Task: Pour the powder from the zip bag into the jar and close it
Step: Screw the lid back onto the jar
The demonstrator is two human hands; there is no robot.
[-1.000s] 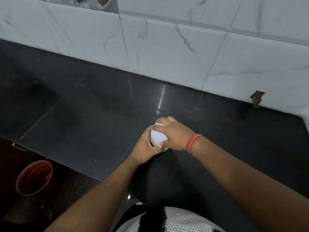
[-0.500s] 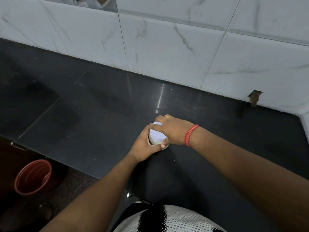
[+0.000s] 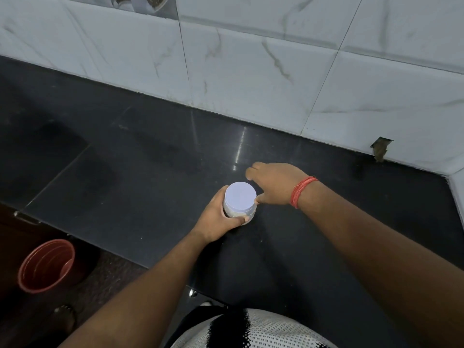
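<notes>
A small clear jar [image 3: 241, 212] with pale powder inside stands on the black countertop [image 3: 140, 177], capped by a white round lid [image 3: 240, 198]. My left hand [image 3: 221, 222] wraps around the jar's side from the left and front. My right hand [image 3: 272, 183] is just right of the lid, fingers spread, with the thumb tip close to the lid's edge and nothing in its grasp. A red thread band circles the right wrist. No zip bag is in view.
A white marble-tiled wall [image 3: 251, 71] runs along the back of the counter, with a chipped hole [image 3: 380, 148] low on the right. A red-brown bucket [image 3: 46, 264] stands on the floor at lower left, below the counter's front edge.
My right hand has come off the lid and moved to the right, fingers opening. The whole white lid now shows. My left hand keeps its hold on the jar.
</notes>
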